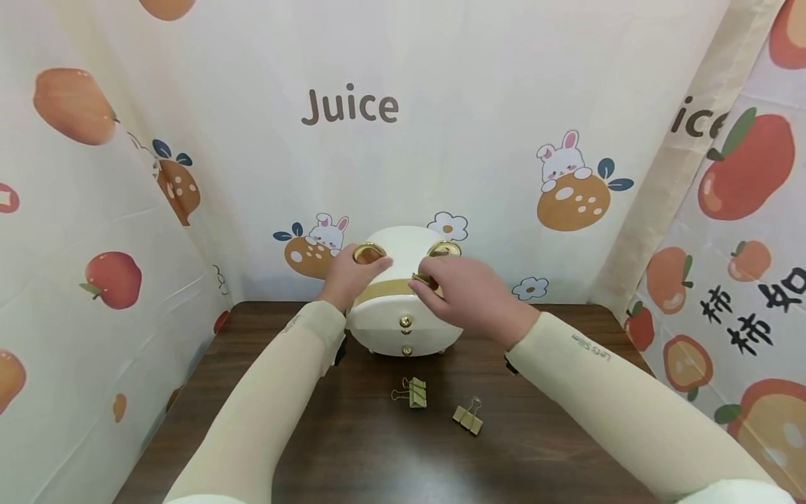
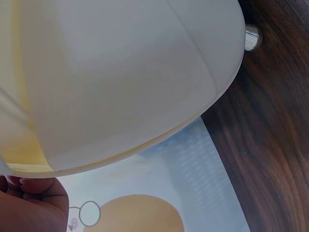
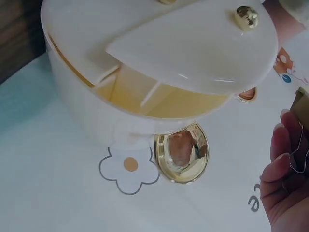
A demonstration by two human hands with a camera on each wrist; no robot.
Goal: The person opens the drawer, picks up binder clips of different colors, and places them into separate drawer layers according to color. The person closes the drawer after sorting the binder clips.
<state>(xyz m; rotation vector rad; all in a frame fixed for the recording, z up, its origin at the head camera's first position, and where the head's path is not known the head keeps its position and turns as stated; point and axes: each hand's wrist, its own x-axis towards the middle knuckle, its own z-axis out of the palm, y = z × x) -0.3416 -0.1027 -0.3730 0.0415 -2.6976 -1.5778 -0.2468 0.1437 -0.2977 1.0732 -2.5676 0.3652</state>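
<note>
A white, rounded storage box (image 1: 403, 343) with gold ears and gold knobs stands at the back of the table. Its upper front lid (image 3: 203, 53) is swung up, baring a yellowish interior (image 3: 159, 99). My left hand (image 1: 352, 275) holds the lid's edge by the left ear; in the left wrist view its curled fingers (image 2: 43, 191) partly show at the rim. In front of the right ear, my right hand (image 1: 469, 290) pinches a gold binder clip (image 3: 301, 108) above the box. The clip is partly hidden by my fingers in the head view.
Two more gold binder clips lie on the dark wooden table (image 1: 352, 448): one clip (image 1: 416, 393) before the box, another clip (image 1: 468, 420) nearer and to the right. A fruit-printed curtain (image 1: 403, 161) encloses the back and sides.
</note>
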